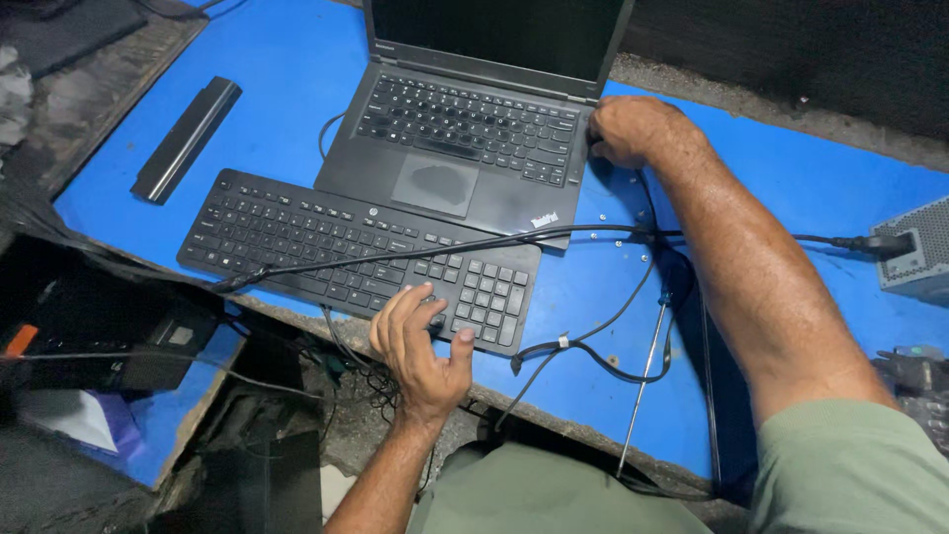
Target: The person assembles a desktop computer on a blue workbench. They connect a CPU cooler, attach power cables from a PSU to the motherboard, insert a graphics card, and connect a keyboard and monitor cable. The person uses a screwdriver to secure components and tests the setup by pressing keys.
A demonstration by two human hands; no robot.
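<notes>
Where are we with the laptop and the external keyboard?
Done: laptop sits open on the blue table, screen dark, and its long black battery lies apart at the left. In hand: left hand presses the external keyboard; right hand is at the laptop's right edge. Left: nothing shows on screen; whether any cable is plugged in there is hidden.

We count one open black laptop (474, 119) on the blue table (781, 188). One black keyboard (346, 252) just in front of the laptop. One long black battery bar (186, 138) well left of the laptop. One thin metal rod (645, 381) in front-right of the laptop. One grey box (919, 247) far right of the laptop. Two hands: left hand (420, 346) on the keyboard, right hand (633, 129) at the laptop's right edge. Cables too tangled to count.
</notes>
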